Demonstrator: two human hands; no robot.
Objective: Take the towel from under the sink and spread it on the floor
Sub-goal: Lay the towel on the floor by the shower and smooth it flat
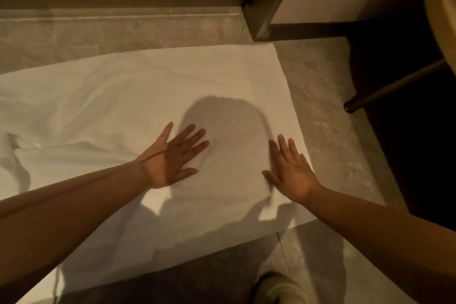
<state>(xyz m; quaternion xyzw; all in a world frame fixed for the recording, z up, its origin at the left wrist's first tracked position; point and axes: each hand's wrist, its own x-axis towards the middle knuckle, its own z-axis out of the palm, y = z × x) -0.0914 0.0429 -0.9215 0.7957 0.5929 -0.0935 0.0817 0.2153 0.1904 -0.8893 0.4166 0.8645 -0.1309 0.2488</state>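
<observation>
1. On a stone-coloured floor, a white towel lies spread out, reaching from the left edge to near a dark cabinet base.
2. Both bare hands rest flat on the towel's right part, fingers spread, gripping nothing.
3. Left hand presses near the middle; right hand lies beside the right edge.
4. Wrinkles remain on the towel's left side.
5. A dark stool leg stands right of the towel, apart from it.
6. A pale shoe shows below.
</observation>
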